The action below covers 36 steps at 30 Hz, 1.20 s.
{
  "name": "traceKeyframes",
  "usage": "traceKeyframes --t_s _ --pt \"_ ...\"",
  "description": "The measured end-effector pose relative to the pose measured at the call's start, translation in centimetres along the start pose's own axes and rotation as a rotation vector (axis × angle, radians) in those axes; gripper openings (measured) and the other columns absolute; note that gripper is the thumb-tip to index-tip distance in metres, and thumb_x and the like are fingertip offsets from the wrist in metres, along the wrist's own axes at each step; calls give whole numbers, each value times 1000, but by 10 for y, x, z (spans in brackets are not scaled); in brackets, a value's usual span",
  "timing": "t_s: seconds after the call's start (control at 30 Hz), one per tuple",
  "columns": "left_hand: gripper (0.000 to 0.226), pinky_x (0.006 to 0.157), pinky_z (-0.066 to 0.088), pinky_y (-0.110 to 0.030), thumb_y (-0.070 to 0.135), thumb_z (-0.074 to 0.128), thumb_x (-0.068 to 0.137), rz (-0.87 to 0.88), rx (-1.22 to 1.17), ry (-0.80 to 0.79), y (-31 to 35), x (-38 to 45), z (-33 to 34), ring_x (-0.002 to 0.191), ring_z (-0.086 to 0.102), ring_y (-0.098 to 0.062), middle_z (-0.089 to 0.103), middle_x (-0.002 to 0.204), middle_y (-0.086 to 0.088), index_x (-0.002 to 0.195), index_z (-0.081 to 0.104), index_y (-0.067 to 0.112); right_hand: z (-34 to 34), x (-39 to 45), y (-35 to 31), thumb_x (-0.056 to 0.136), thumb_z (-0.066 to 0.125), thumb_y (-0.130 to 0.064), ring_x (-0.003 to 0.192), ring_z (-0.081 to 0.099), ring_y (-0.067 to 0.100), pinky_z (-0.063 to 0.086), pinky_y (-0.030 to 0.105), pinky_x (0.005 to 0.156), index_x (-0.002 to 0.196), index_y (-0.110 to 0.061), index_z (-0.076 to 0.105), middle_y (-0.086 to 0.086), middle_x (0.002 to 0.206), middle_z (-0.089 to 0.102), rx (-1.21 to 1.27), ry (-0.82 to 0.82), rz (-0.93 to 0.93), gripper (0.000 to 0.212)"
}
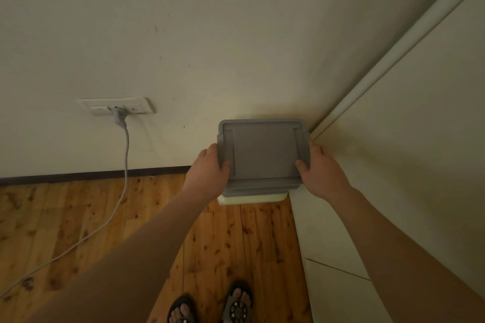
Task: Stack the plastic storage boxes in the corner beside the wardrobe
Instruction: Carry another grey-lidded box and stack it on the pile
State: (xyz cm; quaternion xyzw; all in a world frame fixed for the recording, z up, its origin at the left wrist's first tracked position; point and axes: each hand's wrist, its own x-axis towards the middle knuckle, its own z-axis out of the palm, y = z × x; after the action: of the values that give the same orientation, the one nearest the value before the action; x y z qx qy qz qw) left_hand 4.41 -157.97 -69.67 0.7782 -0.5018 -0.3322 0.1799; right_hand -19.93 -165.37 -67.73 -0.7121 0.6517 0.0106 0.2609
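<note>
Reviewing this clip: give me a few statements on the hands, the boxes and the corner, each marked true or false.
1. Both hands grip the grey-lidded box, left hand and right hand on opposite sides. True.
2. The grey box sits above a pale yellow box. True.
3. The wall socket has nothing plugged in. False: a grey plug and cable are in it.
4. The floor is tiled. False: the wooden floor is planks.

Dim, warm-toned indoor light, no glare; source prob. behind the viewer, though unclear. Soft shadow pools on the wall (183, 34) toward the corner. Wide-angle bending at frame edges; wardrobe (406, 152) lines bow. Slight softness overall.
</note>
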Motion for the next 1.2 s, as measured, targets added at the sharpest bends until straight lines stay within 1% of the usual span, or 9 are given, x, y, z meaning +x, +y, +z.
traceKeyframes --t_s 0.1,0.2,0.33,0.47,0.57,0.7,0.9,1.07,1.2 --pt "49 93 52 -38 32 49 100 4 -20 35 11 -4 -10 113 58 -20 53 132 -2 146 36 20 -12 -7 -6 100 46 -39 132 42 36 42 45 105 154 -11 19 17 150 32 16 19 14 67" --pt "51 93 51 -37 34 50 100 19 -31 68 22 -11 -21 116 56 -19 53 135 -1 147 35 21 -25 -13 -13 99 47 -42 121 49 36 47 43 96 147 -9 30 18 142 40 8 37 1 60" --pt "49 92 51 -36 37 50 100 49 -48 123 46 -24 -48 114 57 -18 54 134 0 145 37 23 -59 -24 -30 99 44 -46 131 43 35 41 43 104 153 -10 22 18 149 36 -6 53 -12 68" --pt "54 97 50 -39 41 49 99 86 -36 174 66 -44 -84 119 56 -20 53 139 -2 147 36 21 -100 -42 -53 100 43 -46 128 45 37 40 42 103 148 -5 31 21 142 43 -26 99 -44 64" --pt "54 98 49 -39 41 49 99 83 -45 199 76 -58 -108 120 55 -21 53 138 -4 146 37 19 -121 -57 -67 100 42 -46 129 45 36 40 42 105 149 -8 31 19 144 45 -41 92 -64 63" --pt "52 98 49 -37 39 51 99 99 -59 219 89 -80 -138 118 56 -20 53 138 -3 145 38 20 -148 -80 -82 99 44 -46 125 49 36 43 42 102 148 -10 35 18 139 50 -50 112 -74 61" --pt "50 91 42 -31 40 50 99 174 -54 247 100 -130 -194 116 57 -18 54 136 -2 143 41 18 -185 -148 -115 97 45 -51 128 48 33 41 42 104 147 -12 37 15 142 48 -28 187 -51 64" --pt "49 93 49 -37 42 51 98 266 -77 247 93 -173 -229 112 57 -19 55 134 -3 140 44 18 -202 -209 -145 97 44 -49 128 48 32 41 40 103 148 -11 36 16 143 48 -3 275 -36 64" --pt "48 95 46 -37 43 51 97 330 -82 209 85 -216 -258 115 56 -22 57 131 -5 137 47 17 -206 -270 -173 97 44 -51 127 48 31 41 39 102 147 -11 36 16 140 49 17 344 -16 65"
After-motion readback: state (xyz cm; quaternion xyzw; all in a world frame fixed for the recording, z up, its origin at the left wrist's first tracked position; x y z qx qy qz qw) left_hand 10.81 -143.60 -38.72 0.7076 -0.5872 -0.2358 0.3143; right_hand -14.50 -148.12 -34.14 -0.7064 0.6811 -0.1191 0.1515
